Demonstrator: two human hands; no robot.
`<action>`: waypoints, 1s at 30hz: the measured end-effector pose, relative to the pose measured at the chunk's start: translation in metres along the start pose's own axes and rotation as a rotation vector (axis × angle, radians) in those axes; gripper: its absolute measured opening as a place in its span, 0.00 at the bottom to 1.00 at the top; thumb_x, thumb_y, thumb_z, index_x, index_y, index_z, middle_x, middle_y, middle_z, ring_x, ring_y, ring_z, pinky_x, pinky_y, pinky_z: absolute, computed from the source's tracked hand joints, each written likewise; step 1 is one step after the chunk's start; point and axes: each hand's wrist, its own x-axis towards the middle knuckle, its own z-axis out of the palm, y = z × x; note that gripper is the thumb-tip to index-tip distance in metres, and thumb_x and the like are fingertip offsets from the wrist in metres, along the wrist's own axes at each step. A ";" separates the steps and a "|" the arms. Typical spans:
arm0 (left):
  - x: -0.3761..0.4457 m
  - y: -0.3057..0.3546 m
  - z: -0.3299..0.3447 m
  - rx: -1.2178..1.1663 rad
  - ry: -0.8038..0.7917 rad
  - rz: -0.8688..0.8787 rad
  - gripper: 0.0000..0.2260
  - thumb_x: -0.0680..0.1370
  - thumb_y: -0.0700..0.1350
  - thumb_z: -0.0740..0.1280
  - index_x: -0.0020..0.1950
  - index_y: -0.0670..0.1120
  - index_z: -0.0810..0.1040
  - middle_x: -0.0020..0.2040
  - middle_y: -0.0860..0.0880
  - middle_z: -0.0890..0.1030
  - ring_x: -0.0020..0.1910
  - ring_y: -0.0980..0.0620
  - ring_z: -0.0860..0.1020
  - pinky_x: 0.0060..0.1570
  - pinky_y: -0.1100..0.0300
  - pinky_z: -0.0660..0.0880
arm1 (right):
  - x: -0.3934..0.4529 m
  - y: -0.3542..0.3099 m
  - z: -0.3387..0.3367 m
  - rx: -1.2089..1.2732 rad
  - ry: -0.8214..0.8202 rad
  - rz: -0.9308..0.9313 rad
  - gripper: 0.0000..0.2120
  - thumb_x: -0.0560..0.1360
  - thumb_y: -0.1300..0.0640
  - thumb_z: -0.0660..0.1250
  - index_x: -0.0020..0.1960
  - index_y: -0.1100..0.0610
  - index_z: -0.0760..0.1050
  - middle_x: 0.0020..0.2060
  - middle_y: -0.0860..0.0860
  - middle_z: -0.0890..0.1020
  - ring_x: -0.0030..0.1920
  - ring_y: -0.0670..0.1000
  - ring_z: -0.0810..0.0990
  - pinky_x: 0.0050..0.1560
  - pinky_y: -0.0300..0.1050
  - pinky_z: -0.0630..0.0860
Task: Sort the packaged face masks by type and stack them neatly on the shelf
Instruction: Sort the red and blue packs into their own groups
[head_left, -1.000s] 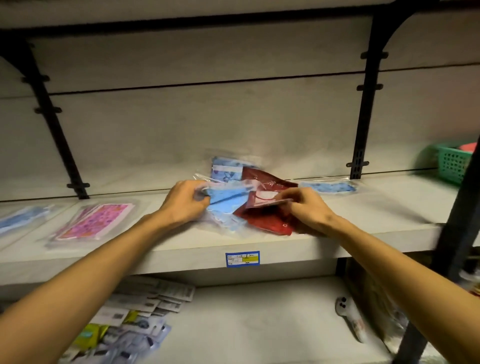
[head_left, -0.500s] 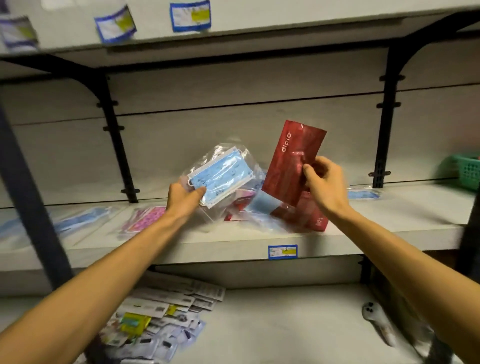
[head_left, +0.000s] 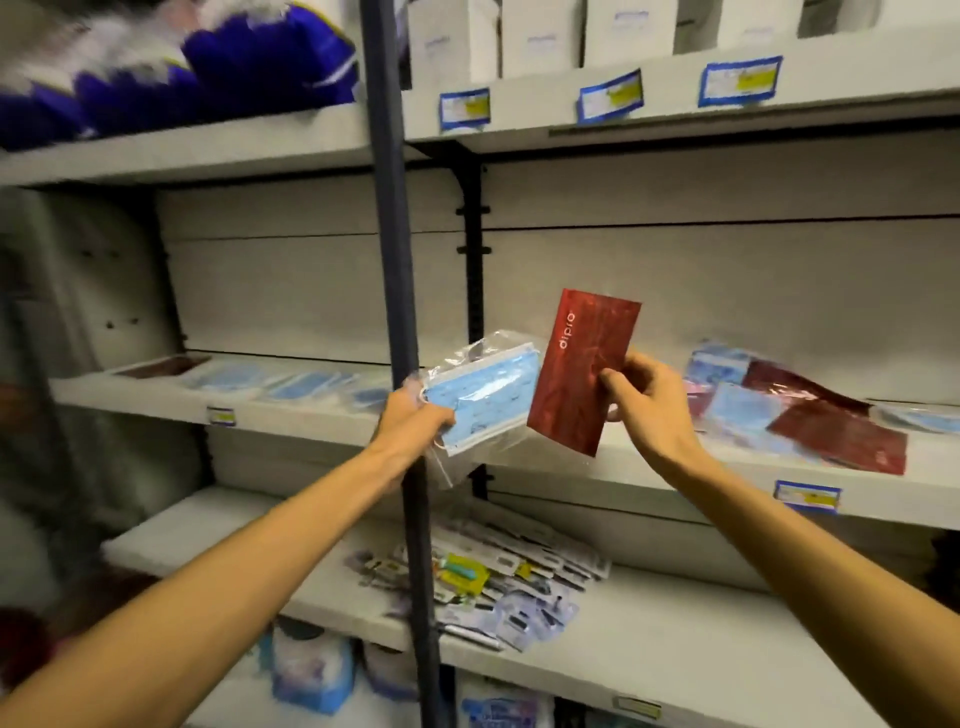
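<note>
Holding two mask packs up in front of the shelves. Left hand (head_left: 413, 423) grips a clear bag with a blue mask (head_left: 480, 397) by its lower-left end, thumb curled over the front; the bag's long axis tilts from about 8 o'clock up to 2 o'clock. Right hand (head_left: 641, 402) pinches a red pack (head_left: 584, 371) at its right edge, thumb on the front, fingers behind. That one stands nearly upright, long axis running from 7 o'clock up to 1 o'clock, white lettering reading up its left side. The two packs sit just beside each other, the red one's lower-left corner overlapping the blue bag's right end — both up in the air, not on any shelf.

At 3 o'clock from the hands, a loose pile of masks (head_left: 795, 415) lies on the middle shelf (head_left: 675, 483), red and blue packs mixed. At 9 o'clock, past the dark upright post (head_left: 397, 291), a row of blue packs (head_left: 280, 384) lies flat on the next shelf section. Down at 6 o'clock there's a heap of small carded items (head_left: 498, 582) on the lower shelf — too blurry to say what they are.
</note>
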 end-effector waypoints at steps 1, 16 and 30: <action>-0.002 -0.008 -0.021 -0.003 0.022 -0.024 0.10 0.71 0.31 0.69 0.51 0.41 0.79 0.40 0.50 0.81 0.38 0.55 0.79 0.27 0.69 0.74 | -0.005 -0.003 0.020 0.009 -0.038 0.004 0.10 0.82 0.64 0.61 0.58 0.59 0.80 0.42 0.49 0.84 0.36 0.38 0.81 0.33 0.32 0.76; 0.042 -0.126 -0.236 -0.175 0.419 -0.288 0.08 0.73 0.29 0.67 0.42 0.42 0.78 0.41 0.43 0.82 0.38 0.45 0.81 0.41 0.53 0.80 | -0.013 0.019 0.289 -0.061 -0.251 -0.053 0.12 0.80 0.56 0.64 0.63 0.50 0.74 0.49 0.42 0.83 0.45 0.43 0.84 0.47 0.46 0.83; 0.206 -0.156 -0.299 -0.357 0.455 -0.270 0.08 0.74 0.32 0.66 0.52 0.37 0.78 0.49 0.39 0.83 0.43 0.43 0.83 0.45 0.52 0.83 | 0.087 0.077 0.400 -0.089 -0.017 0.137 0.13 0.78 0.60 0.61 0.62 0.54 0.71 0.42 0.48 0.82 0.41 0.52 0.82 0.45 0.53 0.80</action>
